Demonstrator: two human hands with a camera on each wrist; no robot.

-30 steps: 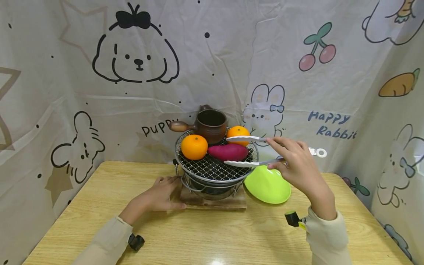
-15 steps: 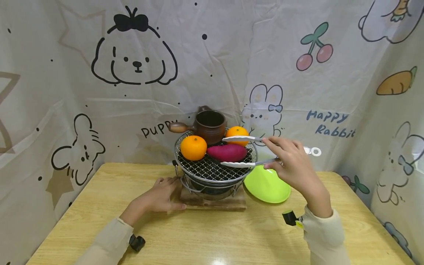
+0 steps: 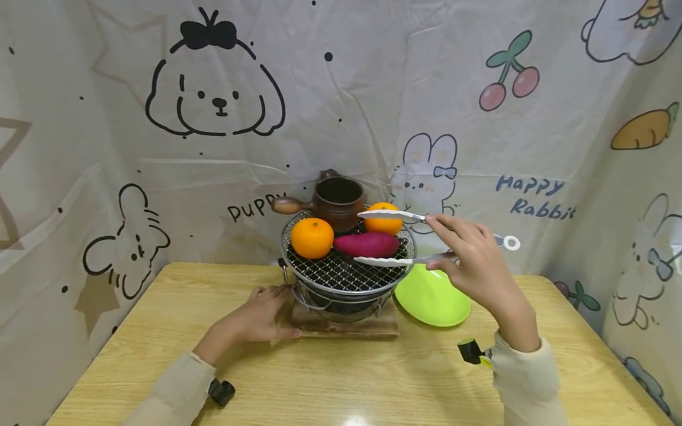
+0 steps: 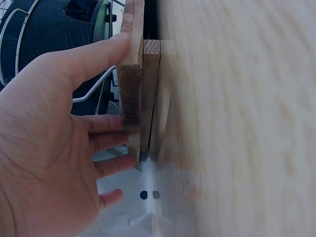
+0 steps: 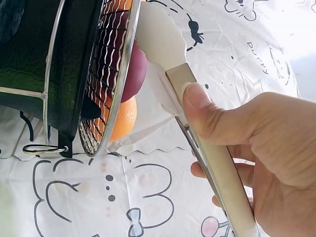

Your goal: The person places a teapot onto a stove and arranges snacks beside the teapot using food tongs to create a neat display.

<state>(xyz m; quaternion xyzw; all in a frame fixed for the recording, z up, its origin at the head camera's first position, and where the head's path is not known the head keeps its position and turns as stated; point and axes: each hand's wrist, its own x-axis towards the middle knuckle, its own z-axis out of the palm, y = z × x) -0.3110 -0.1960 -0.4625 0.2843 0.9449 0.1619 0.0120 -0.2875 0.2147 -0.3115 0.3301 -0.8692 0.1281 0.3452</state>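
Observation:
Tongs with pale scalloped heads [image 3: 379, 262] are gripped in my right hand [image 3: 473, 260], thumb on one arm and fingers on the other. Their two heads stand apart, one overlapping the rear orange [image 3: 393, 223], the other in front of the purple sweet potato [image 3: 367, 244]. In the right wrist view the thumb presses the metal tong arm [image 5: 217, 168]. My left hand [image 3: 250, 316] rests at the left end of a wooden board [image 3: 346, 327] under the grill. The left wrist view shows its straight, spread fingers and thumb touching the board [image 4: 131, 94].
A round wire-mesh grill [image 3: 341, 275] carries the fruit, another orange [image 3: 312, 238] and a brown clay pot [image 3: 341, 210] whose handle points left. A lime-green plate [image 3: 434, 302] lies right of the stove on the wooden table [image 3: 319, 378]. A printed cloth [image 3: 341, 118] hangs behind.
The tongs have shifted slightly left over the grill, with their rear head raised a little. The left hand keeps its place at the board. Oranges, sweet potato and pot have not moved.

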